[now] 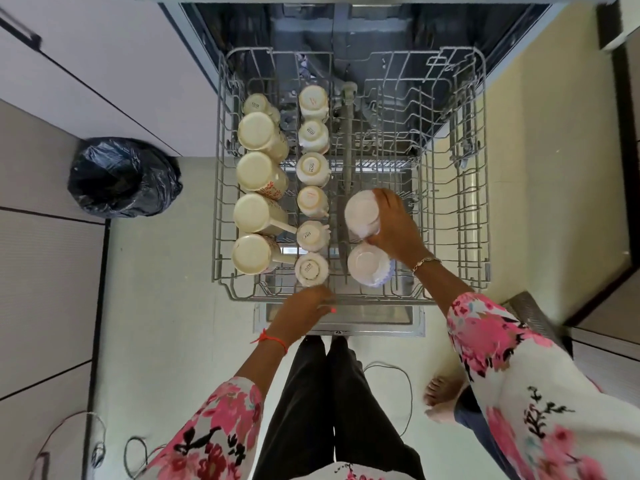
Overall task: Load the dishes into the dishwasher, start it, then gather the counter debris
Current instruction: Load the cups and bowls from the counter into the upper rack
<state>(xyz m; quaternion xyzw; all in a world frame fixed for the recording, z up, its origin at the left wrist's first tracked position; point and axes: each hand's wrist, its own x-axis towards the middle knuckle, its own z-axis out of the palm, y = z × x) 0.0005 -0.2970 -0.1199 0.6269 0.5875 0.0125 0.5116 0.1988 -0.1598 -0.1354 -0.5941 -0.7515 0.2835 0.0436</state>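
Note:
The grey wire upper rack (474, 168) of the open dishwasher is pulled out below me. Several cream mugs (258, 174) stand upside down along its left side, and a row of small white cups (311, 168) runs beside them. My right hand (394, 226) grips an upturned white cup (360, 214) in the rack's middle, just behind another white cup with a blue pattern (369, 265). My left hand (304, 311) rests at the rack's front rim, fingers curled over the wire, close to the nearest small cup (310, 270).
The rack's right half holds only bare tines. A bin lined with a black bag (123, 176) stands on the floor at the left. Cabinets flank both sides. Cables (405, 382) lie on the floor near my legs, and another person's bare foot (441, 396) is at the right.

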